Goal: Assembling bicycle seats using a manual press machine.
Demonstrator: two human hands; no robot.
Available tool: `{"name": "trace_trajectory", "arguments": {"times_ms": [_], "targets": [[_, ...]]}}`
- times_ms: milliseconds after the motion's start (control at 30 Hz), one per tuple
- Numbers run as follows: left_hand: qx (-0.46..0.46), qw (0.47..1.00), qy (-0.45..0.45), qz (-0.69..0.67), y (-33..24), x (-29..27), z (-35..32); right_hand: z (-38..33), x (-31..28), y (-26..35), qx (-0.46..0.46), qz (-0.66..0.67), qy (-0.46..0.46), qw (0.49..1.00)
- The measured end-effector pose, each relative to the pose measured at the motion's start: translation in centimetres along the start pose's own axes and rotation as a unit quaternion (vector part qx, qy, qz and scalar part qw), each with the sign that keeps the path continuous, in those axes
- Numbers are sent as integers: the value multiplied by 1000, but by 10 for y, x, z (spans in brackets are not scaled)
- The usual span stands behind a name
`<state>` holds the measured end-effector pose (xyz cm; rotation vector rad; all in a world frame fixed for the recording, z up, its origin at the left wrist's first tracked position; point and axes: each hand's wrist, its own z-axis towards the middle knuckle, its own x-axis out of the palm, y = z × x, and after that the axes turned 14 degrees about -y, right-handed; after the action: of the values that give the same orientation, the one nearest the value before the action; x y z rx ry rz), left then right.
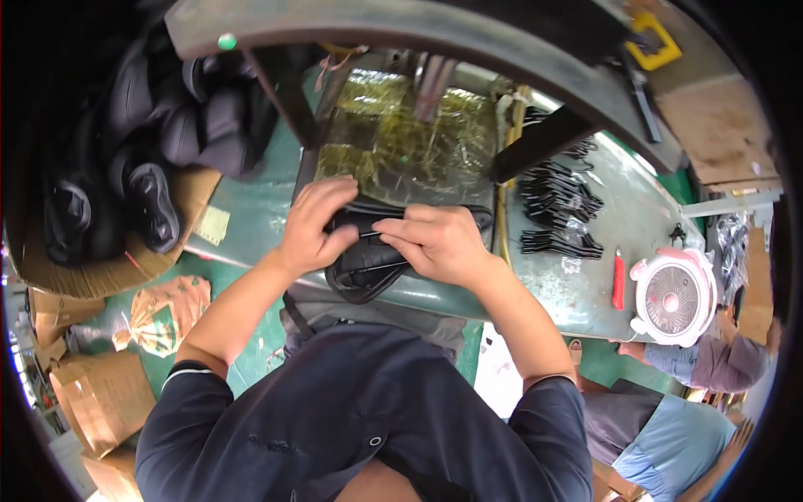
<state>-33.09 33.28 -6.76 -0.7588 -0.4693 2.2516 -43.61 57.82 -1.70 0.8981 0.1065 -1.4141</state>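
**Both hands on a black shoe part at the bench edge**

Left hand (314,226) is curled over the far end of a black shoe part (368,268), fingers bent around its upper rim and the thumb tucked against its side. Right hand (435,243) lies across the same piece from the other side, fingers pressed together and pointing toward the left hand, fingertips pinching the top edge. The piece sits at the near edge of the green workbench (577,284), partly overhanging it, just in front of the person's dark shirt.

It looks like a moulded rubber or leather-like shell: probably light, flexible enough to bend under the fingers, with a smooth, slightly glossy surface that could slip. Its ribbed rim, where both hands already sit, seems the safest place to grip; the thin edge would likely fold if squeezed hard.

Beyond the shoe part on the workbench lies a shiny, yellowish crinkled plastic sheet (410,134), under a dark curved machine arm (468,50). Farther right on the workbench are a heap of black hangers or clips (556,205), a red cutter (619,280) and a small pink-and-white fan (673,297). Left of the workbench, a cardboard box (92,276) holds black shoes (150,205). Another person in a light blue top (669,435) sits beside the right end of the workbench. Nothing stands between the hands and the piece.
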Motion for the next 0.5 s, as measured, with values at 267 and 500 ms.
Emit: {"name": "trace_trajectory", "arguments": {"times_ms": [267,500], "targets": [[-45,979,-52,193,-40,31,17,0,3,13,133,-169,-162,963],[-5,980,-77,182,-20,71,40,-4,33,-25,194,-204,-190,941]]}}
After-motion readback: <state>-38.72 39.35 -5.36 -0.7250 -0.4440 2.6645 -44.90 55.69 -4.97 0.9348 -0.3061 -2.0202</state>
